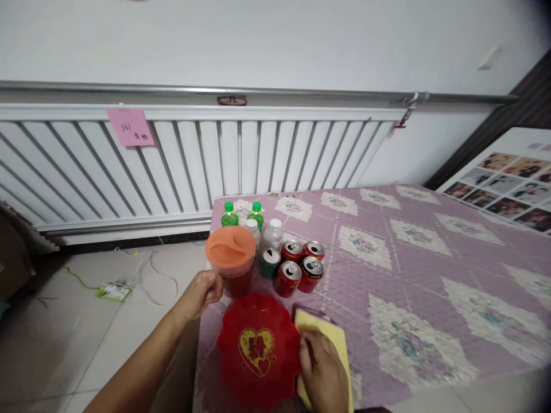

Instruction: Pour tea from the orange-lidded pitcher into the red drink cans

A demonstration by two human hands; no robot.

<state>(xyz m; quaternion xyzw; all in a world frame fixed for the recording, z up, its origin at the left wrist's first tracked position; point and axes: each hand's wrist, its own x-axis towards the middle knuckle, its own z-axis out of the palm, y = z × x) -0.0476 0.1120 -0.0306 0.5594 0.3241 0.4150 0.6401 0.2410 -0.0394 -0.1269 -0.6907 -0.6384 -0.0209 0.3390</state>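
Observation:
My left hand [205, 293] is closed at the left side of a pitcher with an orange lid [230, 249], where its handle would be; the fingers hide the handle. In front of the pitcher is a red scalloped plate [258, 384] with a gold heart print. My right hand [321, 367] pinches the plate's right rim, thumb toward the plate. Beneath that hand lies a folded yellow cloth [338, 338]. Several opened red cans [287, 281] and one green can [270, 264] stand behind the plate, right of the pitcher.
Behind the cans stand clear white-capped bottles [272, 234] and green-capped bottles [255, 214]. A quilted lilac cover [344, 287] spreads to the right. A white radiator [258, 155] lines the wall. Cables and a power strip [114, 292] lie on the floor at left. A photo board [508, 137] leans at right.

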